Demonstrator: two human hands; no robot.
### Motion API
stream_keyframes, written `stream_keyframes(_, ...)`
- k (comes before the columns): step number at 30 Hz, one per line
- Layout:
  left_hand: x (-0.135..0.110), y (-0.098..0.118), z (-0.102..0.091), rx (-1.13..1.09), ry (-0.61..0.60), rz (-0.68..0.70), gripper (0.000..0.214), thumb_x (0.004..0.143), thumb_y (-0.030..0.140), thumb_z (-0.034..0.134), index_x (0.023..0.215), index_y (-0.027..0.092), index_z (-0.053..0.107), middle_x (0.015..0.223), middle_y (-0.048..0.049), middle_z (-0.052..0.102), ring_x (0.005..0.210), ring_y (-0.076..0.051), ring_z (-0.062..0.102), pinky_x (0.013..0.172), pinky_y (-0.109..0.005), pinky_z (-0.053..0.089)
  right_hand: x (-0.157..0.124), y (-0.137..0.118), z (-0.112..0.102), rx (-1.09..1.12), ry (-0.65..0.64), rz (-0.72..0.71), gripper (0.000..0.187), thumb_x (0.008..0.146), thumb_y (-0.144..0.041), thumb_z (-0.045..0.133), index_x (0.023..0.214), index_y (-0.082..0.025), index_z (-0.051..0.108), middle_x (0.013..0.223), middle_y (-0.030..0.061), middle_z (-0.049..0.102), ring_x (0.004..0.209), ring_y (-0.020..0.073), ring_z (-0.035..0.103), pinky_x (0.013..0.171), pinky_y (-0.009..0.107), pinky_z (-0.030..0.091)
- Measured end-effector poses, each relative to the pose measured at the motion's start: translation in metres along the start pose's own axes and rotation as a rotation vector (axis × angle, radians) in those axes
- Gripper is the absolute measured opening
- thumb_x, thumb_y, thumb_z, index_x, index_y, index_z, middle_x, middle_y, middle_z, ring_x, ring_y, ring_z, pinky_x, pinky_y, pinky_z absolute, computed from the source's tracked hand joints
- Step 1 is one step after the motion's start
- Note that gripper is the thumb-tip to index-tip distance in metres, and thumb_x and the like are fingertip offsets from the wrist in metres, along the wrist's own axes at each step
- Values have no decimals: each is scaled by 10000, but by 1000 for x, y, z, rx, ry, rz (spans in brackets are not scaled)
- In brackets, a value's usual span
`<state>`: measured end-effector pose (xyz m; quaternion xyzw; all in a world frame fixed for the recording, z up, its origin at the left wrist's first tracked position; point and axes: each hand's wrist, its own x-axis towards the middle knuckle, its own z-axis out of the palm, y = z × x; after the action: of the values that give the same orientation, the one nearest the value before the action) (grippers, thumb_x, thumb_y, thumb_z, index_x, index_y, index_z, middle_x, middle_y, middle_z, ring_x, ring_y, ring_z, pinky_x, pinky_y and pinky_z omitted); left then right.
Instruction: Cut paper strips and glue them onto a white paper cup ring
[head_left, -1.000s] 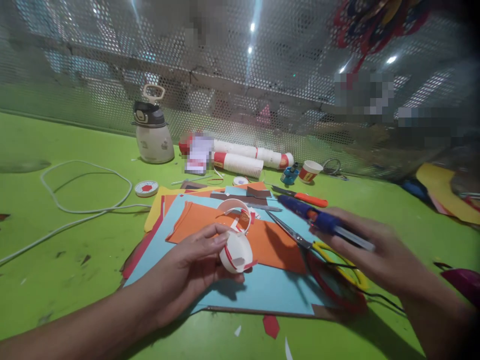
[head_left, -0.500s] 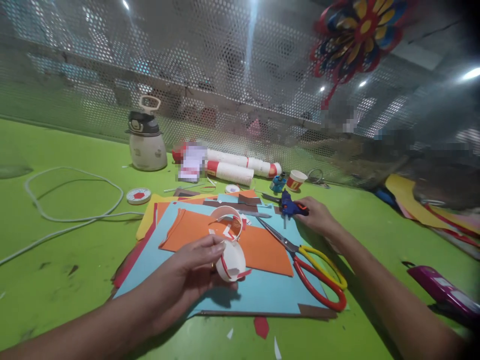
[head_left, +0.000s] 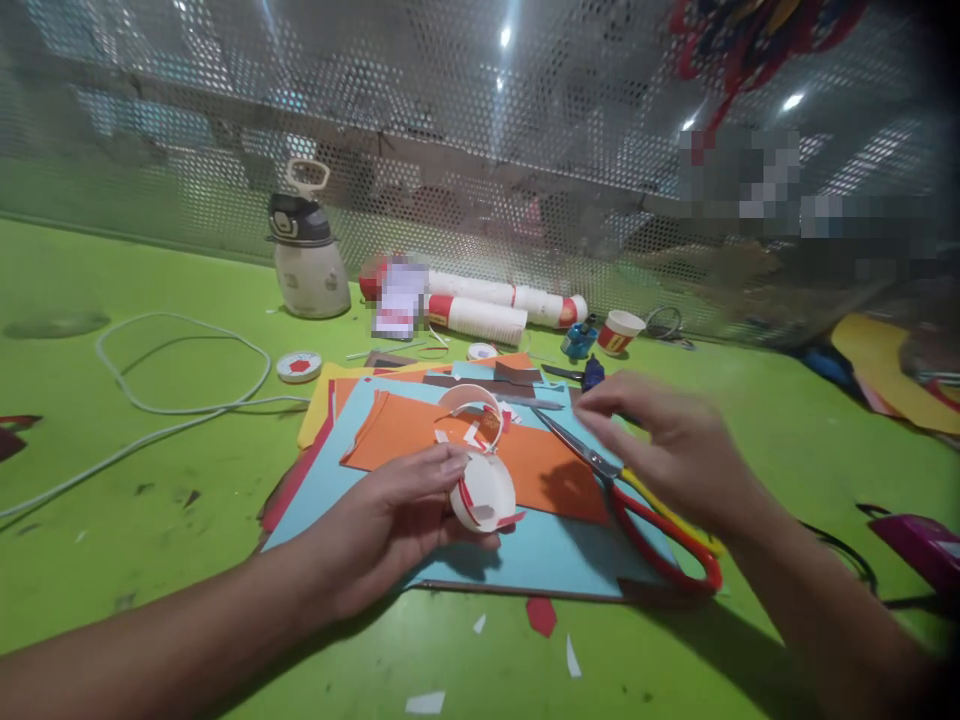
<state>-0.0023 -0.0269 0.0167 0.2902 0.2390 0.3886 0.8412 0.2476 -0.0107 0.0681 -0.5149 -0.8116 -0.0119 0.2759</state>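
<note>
My left hand (head_left: 390,520) grips a cut white paper cup (head_left: 484,492) with red strips, held just above a blue sheet (head_left: 525,560). A loose white paper loop (head_left: 471,400) rises from the cup's far side over an orange sheet (head_left: 397,440). My right hand (head_left: 671,445) hovers empty above the red and yellow scissors (head_left: 652,520), fingers loosely curled and blurred by motion. The blue glue gun (head_left: 592,372) lies on the table beyond that hand.
Coloured paper sheets are stacked on the green table (head_left: 150,500). A white cable (head_left: 180,400) loops at left. At the back stand a cream bottle (head_left: 307,260), stacked paper cups (head_left: 495,310), a small cup (head_left: 621,332) and a tape roll (head_left: 298,367). A purple tool (head_left: 919,545) lies at right.
My right hand carried the blue glue gun to the far side of the paper, set it down, and has come back empty over the scissors. My left hand keeps the cup.
</note>
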Motion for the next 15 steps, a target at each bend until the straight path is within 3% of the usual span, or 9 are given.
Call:
stream_keyframes(2, -1, -1, 1, 19, -34, 5, 163, 852, 188, 580, 937, 107, 693, 927, -92, 652, 833, -224, 654, 744, -358, 557, -5, -34, 2, 250, -86, -107, 84, 865, -136, 590, 844, -157, 668, 796, 35, 652, 745, 144, 598, 680, 265, 471)
stream_keyframes(5, -3, -2, 3, 45, -79, -28, 150, 847, 180, 580, 938, 136, 692, 946, -84, 651, 821, -198, 628, 736, -349, 550, -13, -59, 8, 367, -124, -176, 86, 856, -90, 589, 834, -122, 666, 764, 47, 619, 727, 150, 556, 645, 274, 428)
stream_keyframes(15, -3, -7, 3, 73, -161, -85, 152, 817, 173, 612, 963, 170, 653, 881, -49, 621, 805, -164, 602, 825, -311, 464, -15, -76, 14, 266, -262, -139, 131, 821, -182, 681, 705, -138, 641, 752, 30, 525, 765, 182, 483, 660, 299, 372)
